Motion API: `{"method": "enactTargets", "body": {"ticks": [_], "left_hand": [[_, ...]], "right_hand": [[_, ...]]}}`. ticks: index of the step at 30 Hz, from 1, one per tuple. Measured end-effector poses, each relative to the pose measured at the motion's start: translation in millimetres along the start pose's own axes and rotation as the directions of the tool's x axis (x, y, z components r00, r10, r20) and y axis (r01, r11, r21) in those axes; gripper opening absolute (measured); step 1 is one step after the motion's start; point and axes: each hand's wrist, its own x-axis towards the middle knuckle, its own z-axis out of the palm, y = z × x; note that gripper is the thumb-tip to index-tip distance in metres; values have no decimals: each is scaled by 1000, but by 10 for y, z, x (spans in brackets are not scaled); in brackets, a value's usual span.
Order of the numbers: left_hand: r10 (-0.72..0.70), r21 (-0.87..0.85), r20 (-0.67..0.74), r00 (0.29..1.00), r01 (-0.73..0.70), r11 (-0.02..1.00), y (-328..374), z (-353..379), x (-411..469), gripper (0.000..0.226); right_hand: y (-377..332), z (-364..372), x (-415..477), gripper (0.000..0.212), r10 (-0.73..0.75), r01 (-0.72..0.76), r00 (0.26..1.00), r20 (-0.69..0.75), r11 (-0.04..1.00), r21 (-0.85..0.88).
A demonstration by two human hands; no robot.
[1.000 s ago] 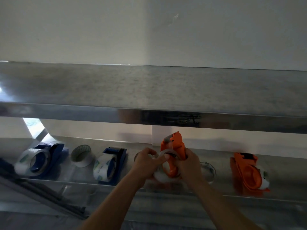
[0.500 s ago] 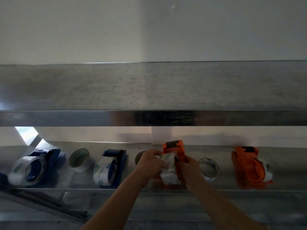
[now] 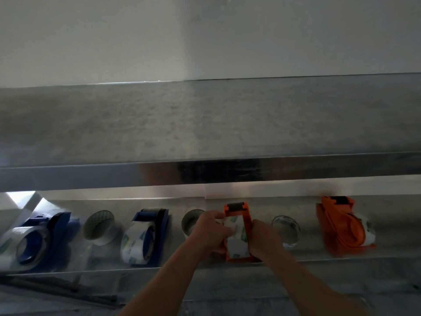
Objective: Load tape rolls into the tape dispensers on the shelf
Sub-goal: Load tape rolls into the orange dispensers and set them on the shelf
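Grip: left hand (image 3: 210, 233) and right hand (image 3: 264, 238) are both clasping the orange dispenser (image 3: 237, 207), fingers curling round its two sides.
Tape roll (image 3: 237, 244): is sitting inside that dispenser, between the two hands.
Dispenser: is resting on the lower shelf (image 3: 387, 236), near the front edge.
Neighbours: a loose roll (image 3: 191, 221) is lying just behind the left hand; a clear roll (image 3: 286, 231) is lying just beside the right hand.

Both bare forearms reach up from the lower edge and converge toward the middle. The left hand (image 3: 210, 232) and right hand (image 3: 262, 239) sit close together, knuckles up, fingers curled, gripping the orange dispenser (image 3: 237, 207) from either side.
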Motion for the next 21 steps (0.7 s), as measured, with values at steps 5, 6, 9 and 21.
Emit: {"method": "enactTargets", "body": {"ticks": [5,6,9,21], "left_hand": [[30,21,28,999,-31,999,18,43,10,30],[42,24,37,998,-43,999,15,52,14,31],[63,37,43,997,-65,997,13,61,6,32],[86,43,45,995,-88,995,-8,31,-38,26]], "right_hand": [[126,109,150,26,81,-93,994,73,979,180],[175,144,185,23,93,-117,991,96,951,286],[282,188,238,19,98,-158,985,142,846,509],[182,56,120,36,249,-202,968,36,682,703]]}}
